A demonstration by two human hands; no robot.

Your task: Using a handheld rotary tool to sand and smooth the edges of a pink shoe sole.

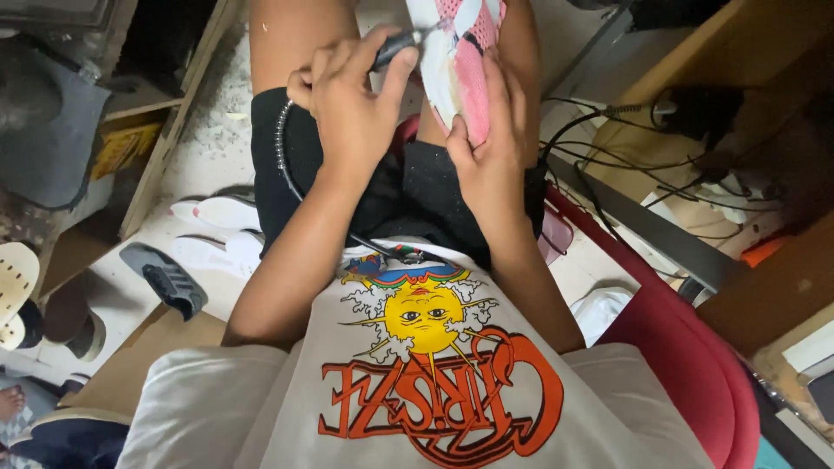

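Landmark is the pink-and-white mesh shoe upper (459,65), propped over the person's lap at top centre. Far left of it, on the pale floor (213,148), lie white flat sole pieces (228,211) and a dark grey ridged sole (165,280), well apart from the work. Closer in, a coiled flexible shaft cable (280,143) loops down left of the thigh and under the forearm. Left of the shoe, the left hand (352,108) is closed in a full fist grip around a slim dark rotary handpiece (395,45), thumb along the barrel, with the tip at the shoe's white edge; I cannot tell if the bit is actually touching. Right hand (493,143) is wrapped around the shoe's lower right side, fingers flat on the pink mesh, thumb behind and hidden. Risks as I judge them: the right fingers sit just beside the tool tip, so a skid off the curved edge would likely run into them or the bare thigh below. The mesh is soft and could snag the bit and jerk the shoe, since it is braced only by one hand. The cable bend under the arm could drag on the handpiece. Right of the shoe, tangled black wires (608,148) by the wooden bench (764,287) and red chair (686,347) could catch an elbow.
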